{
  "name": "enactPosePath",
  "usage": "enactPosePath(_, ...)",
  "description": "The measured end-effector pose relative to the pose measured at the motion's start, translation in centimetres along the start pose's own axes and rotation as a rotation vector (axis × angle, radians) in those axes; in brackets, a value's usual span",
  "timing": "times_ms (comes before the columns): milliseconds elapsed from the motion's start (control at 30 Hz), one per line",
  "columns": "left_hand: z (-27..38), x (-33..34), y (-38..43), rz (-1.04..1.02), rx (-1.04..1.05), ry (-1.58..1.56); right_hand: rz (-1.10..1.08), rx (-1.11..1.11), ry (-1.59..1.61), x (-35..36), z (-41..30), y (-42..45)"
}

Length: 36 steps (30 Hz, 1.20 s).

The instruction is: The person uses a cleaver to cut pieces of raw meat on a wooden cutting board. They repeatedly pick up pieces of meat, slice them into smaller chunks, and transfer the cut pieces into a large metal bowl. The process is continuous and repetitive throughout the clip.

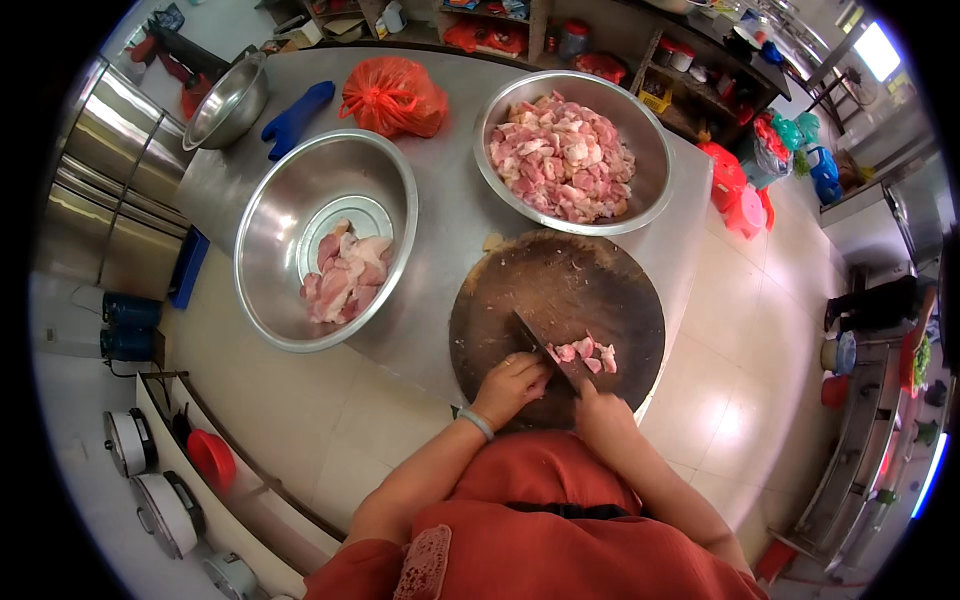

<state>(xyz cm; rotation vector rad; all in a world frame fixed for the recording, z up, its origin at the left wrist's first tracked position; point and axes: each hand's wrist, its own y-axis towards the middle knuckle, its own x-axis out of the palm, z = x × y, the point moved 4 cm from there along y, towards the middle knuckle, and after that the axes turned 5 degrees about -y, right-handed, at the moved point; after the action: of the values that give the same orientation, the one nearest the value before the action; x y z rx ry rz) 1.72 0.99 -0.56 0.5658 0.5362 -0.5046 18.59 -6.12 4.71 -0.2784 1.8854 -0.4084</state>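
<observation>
My right hand (606,421) grips the handle of a cleaver (541,346), its blade slanting up and left over a round wooden chopping block (517,285). Under the curled fingers of my left hand (514,388), a piece of raw meat (537,387) is pressed to the block, close by the blade. Several small cut pieces of meat (592,364) lie just right of the blade. Larger raw pieces (351,274) rest in a steel bowl (259,255) at the left. Beyond the block, another steel bowl (654,180) holds a heap of chopped meat (570,157).
A tied red plastic bag (397,97), a blue rubber glove (298,120) and a steel basin (232,105) stand along the far left of the metal table (442,187). Shelves line the back. Red bags (724,176) sit on the tiled floor at right. A person's legs (874,304) show far right.
</observation>
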Motion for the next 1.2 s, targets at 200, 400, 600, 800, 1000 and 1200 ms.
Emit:
enactPosePath(200,0.1,-0.8,0.1,-0.038,-0.097,-0.067,0.177,-0.136,-0.037,0.4,-2.7,7.8)
enactPosePath(400,1.2,-2.5,-0.3,0.055,-0.016,-0.092,0.177,-0.032,0.094,-0.9,2.7,-0.6)
enactPosePath(600,1.1,-1.6,-0.9,0.060,0.024,-0.042,-0.005,-0.068,-0.003,-3.0,2.1,-6.1)
enactPosePath(800,1.0,-1.3,-0.9,0.034,-0.027,-0.047,-0.102,-0.014,-0.049,-1.2,1.3,-5.3)
enactPosePath(1000,1.1,-1.3,-1.0,-0.030,-0.060,-0.033,0.040,-0.174,0.010,0.0,-4.6,6.5)
enactPosePath(1200,1.6,-2.2,-0.5,0.013,-0.008,-0.079,0.161,-0.022,0.144,0.4,-0.1,2.4)
